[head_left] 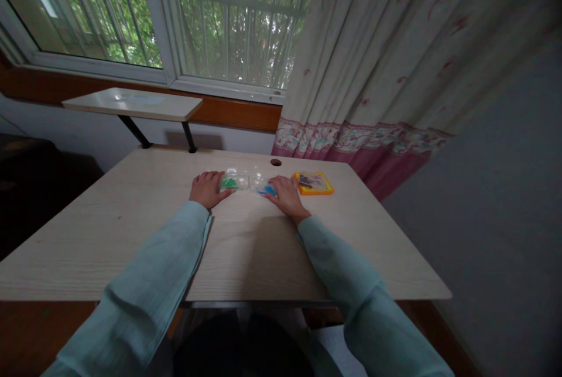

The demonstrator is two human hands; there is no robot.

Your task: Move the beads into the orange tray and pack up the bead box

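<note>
Both arms in pale green sleeves reach across a light wooden desk (pixel 132 230). My left hand (pixel 208 188) lies palm down, fingers resting at the edge of a clear plastic bag with green pieces (pixel 233 181). My right hand (pixel 286 194) rests on the desk with its fingers on a second clear bag holding blue pieces (pixel 264 188). Whether the fingers pinch the bags or only press on them is unclear. A yellow-framed tray with dark contents (pixel 313 183) lies just right of my right hand.
A round cable hole (pixel 276 162) sits in the desk behind the bags. A small white shelf on black legs (pixel 132 103) stands below the window. A patterned curtain (pixel 373 90) hangs at the right, beside a grey wall.
</note>
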